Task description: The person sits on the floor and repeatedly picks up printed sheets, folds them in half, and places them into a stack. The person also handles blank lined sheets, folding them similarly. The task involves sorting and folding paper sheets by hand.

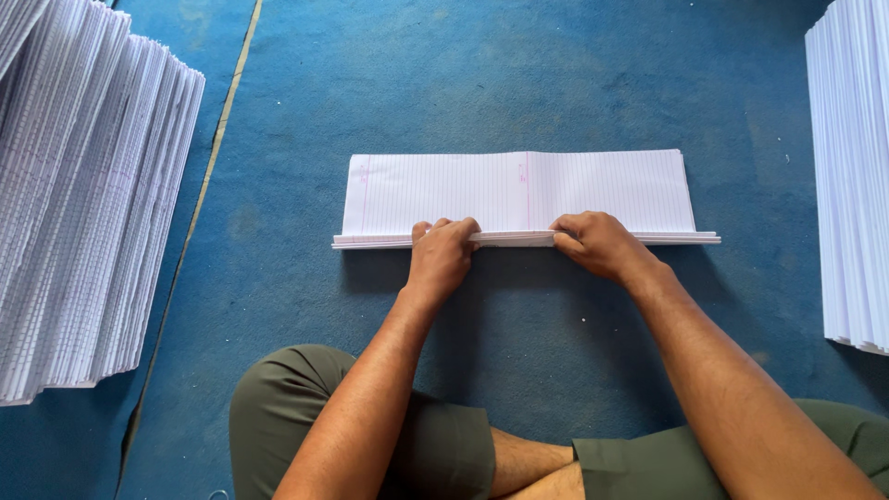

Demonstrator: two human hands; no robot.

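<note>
A folded sheaf of ruled white paper (519, 192) is laid flat on the blue carpet (519, 83), near the middle of the view, with its long side running left to right. Faint blue lines and two thin pink margin lines are seen on its upper face. Its near edge, where the many layers show as a thin white band, is turned toward the person.

That near edge is gripped by both hands. The left hand (441, 255) is closed on it left of the middle, fingers curled over the top of the edge and knuckles raised. The right hand (597, 243) is clamped on it right of the middle, fingers folded over the top face; whether the thumb is tucked under the layers cannot be told. A short stretch of the edge is left bare between the two hands.

Both bare forearms are stretched forward from the crossed legs, which are covered by olive-green shorts (435, 444) at the bottom of the view.

Well apart to the left, a tall fanned stack of ruled sheets (83, 204) is stood on the carpet, beside a pale seam line (218, 139) in the floor covering. At the right border a second white paper stack (852, 176) is seen, cut off by the frame.
</note>
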